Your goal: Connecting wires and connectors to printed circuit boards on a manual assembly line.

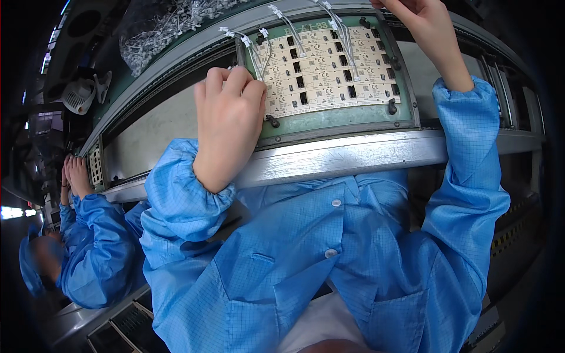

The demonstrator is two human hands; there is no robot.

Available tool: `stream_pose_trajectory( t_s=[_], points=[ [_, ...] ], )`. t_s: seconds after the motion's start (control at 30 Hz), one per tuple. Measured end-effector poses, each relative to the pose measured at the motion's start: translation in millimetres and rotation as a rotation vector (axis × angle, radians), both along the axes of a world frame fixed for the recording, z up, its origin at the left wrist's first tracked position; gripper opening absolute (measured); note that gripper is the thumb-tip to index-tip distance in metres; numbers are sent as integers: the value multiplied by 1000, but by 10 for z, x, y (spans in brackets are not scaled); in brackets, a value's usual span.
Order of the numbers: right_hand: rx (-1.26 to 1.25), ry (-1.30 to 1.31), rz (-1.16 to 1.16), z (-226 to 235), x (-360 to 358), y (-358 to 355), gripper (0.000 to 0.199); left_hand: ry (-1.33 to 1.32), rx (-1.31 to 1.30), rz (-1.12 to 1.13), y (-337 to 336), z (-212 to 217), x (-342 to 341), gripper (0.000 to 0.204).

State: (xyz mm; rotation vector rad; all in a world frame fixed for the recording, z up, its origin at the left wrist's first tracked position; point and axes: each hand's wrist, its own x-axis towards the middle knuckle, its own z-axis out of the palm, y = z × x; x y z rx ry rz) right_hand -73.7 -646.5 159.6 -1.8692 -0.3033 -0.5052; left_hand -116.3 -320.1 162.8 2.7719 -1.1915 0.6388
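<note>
A cream circuit board panel (323, 70) with black parts sits in a green carrier frame (347, 121) in front of me. My left hand (229, 117) is at the panel's left edge, fingers curled and pressed together; their tips and anything in them are hidden. Beside it, thin white wire leads (254, 54) with white connectors stand up from the board. More wire leads (297, 40) lie over the panel's upper part, others (348, 50) near its middle. My right hand (424, 29) is beyond the panel's far right corner, fingers bent together and partly cut off by the picture's top edge.
A metal rail (353, 154) runs between me and the carrier. Behind the line lies a clear bag (159, 35) full of white wire leads. A white fan-like device (79, 95) stands at the far left. Another person in blue (100, 259) works at the line on my left.
</note>
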Motion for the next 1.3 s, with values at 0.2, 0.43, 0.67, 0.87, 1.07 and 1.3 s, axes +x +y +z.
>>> stream_pose_trajectory(
  t_s=[0.2, 0.43, 0.67, 0.87, 1.07, 1.3],
  points=[
    [17, 2, 6, 48, -105, 31, 7, 155, 23, -16, 103, 138, -148, 19],
    [-68, -136, -126, 97, -182, 30, 10, 254, 377, -144, -64, 477, 33, 23],
    [-66, -180, -204, 129, -121, -26, 10, -90, 300, -155, -1290, 312, 1568, 22],
    [-241, -221, -196, -108, 32, -157, 15, -350, 357, -225, -1704, -56, 2099, 24],
    [-303, -197, -213, -70, -25, -193, 16, -125, 553, -265, -1769, 442, 1639, 13],
    [-306, -220, -193, -48, 32, -146, 16, 602, -828, -322, -1351, 405, 2364, 10]
  ],
)
